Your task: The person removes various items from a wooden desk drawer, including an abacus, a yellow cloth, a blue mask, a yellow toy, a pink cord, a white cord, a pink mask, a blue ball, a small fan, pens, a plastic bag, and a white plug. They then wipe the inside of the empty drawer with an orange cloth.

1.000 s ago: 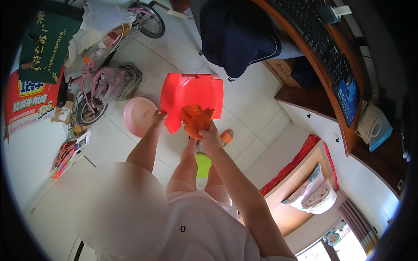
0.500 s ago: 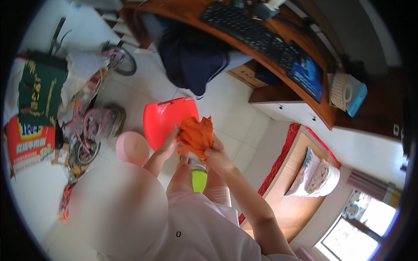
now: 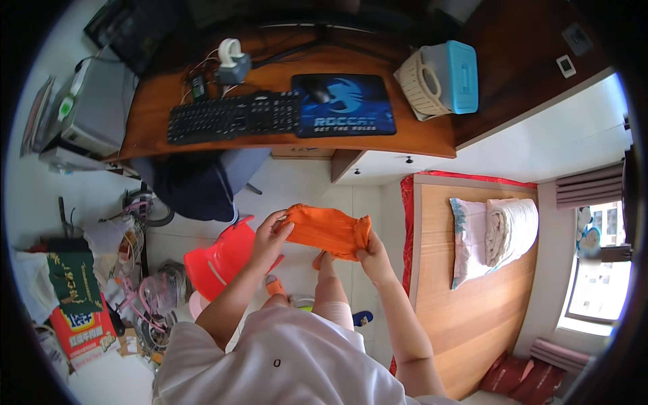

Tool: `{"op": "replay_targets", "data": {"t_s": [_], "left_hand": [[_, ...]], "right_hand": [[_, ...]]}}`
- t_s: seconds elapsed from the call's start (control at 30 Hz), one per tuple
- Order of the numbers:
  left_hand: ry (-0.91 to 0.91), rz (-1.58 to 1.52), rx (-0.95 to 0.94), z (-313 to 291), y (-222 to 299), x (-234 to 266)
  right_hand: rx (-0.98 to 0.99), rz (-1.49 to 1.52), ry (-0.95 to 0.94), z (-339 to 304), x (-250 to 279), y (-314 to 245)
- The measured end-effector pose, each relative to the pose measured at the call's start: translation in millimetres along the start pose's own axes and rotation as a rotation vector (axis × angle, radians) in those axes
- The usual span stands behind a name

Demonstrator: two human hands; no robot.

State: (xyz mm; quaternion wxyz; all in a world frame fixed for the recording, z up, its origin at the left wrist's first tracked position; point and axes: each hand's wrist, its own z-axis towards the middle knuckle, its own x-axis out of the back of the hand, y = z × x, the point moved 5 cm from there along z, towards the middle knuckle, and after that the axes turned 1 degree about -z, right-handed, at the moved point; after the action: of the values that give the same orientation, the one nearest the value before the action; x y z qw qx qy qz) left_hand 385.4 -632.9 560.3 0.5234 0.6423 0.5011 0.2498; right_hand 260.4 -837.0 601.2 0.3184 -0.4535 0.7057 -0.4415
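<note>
An orange cloth (image 3: 320, 229) is stretched sideways between my two hands in front of my body, its fabric gathered and creased. My left hand (image 3: 273, 231) has its fingers closed on the cloth's left end. At the right end, bunched into a thicker fold, my right hand (image 3: 375, 258) pinches the lower corner. Below and left of the cloth stands a red plastic seat (image 3: 219, 262); my left forearm passes over part of its right side. A pink basin (image 3: 197, 304) shows only a sliver beside my left arm.
Ahead is a wooden desk (image 3: 425, 140) with a keyboard (image 3: 229, 118), a mouse pad (image 3: 358, 111) and a woven basket (image 3: 420, 84). A dark garment (image 3: 192, 185) hangs over a chair. Bags and a pink bicycle (image 3: 128, 293) crowd the left; a bed (image 3: 466, 317) lies right.
The cloth has gone from a crumpled bundle to a wider strip as my hands moved apart. My view has turned, bringing the desk across the top.
</note>
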Motion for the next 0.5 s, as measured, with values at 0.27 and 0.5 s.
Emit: {"op": "replay_targets", "data": {"t_s": [0.27,0.5], "left_hand": [[0.04,0.173,-0.066,71,24,-112],[0.05,0.204,-0.189,148,62,-131]], "right_hand": [[0.01,-0.194,0.002,62,133,-35],[0.03,-0.154,0.012,156,166,-80]]}}
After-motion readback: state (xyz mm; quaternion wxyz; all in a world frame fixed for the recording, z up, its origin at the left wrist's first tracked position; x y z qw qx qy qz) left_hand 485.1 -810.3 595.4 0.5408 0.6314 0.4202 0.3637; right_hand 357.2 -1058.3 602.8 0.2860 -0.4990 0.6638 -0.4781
